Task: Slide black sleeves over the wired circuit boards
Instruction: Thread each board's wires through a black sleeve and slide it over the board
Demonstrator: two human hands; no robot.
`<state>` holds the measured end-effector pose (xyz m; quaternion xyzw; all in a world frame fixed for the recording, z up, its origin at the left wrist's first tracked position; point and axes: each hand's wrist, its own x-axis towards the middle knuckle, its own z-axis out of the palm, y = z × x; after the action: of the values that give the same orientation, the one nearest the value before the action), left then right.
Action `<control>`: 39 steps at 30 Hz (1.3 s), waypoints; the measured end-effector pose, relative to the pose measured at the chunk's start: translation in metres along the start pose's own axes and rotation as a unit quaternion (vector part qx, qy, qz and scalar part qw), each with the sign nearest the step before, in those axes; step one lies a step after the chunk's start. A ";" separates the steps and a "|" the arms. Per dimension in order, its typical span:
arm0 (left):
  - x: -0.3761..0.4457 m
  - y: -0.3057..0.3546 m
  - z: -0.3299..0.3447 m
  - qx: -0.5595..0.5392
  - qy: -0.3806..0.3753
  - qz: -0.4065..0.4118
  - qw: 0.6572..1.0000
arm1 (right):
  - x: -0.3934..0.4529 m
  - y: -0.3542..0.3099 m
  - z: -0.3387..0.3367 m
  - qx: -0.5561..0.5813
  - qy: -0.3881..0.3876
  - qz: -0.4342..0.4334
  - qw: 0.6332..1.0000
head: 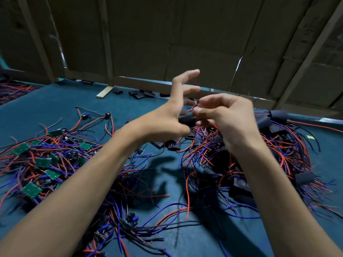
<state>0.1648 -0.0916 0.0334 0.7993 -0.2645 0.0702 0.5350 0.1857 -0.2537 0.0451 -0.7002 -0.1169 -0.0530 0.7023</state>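
Both my hands are raised above the teal table (48,108). My left hand (167,115) pinches a black sleeve (187,120) between thumb and forefinger, its other fingers splayed upward. My right hand (228,115) meets the sleeve's right end with curled fingers that pinch a wired circuit board, whose red wires (213,126) trail down; the board itself is hidden and the hands are blurred. Bare green boards with red, blue and black wires (42,162) lie heaped at the left. Boards in black sleeves (278,115) are piled at the right.
Loose flat black sleeves (141,94) lie at the table's far edge beside a wooden strip (104,92). More sleeves (174,145) lie under my hands. A cardboard wall (185,34) closes off the back. Tangled wires (130,219) spread across the near table.
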 end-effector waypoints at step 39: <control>-0.029 -0.040 -0.073 0.398 -0.202 -0.430 0.785 | 0.011 0.093 0.022 -0.570 -0.172 -0.038 0.803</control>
<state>0.1728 -0.0046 0.0194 0.9681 0.0561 -0.2314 0.0786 0.2167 -0.2300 -0.0431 -0.9670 -0.2107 -0.0156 0.1427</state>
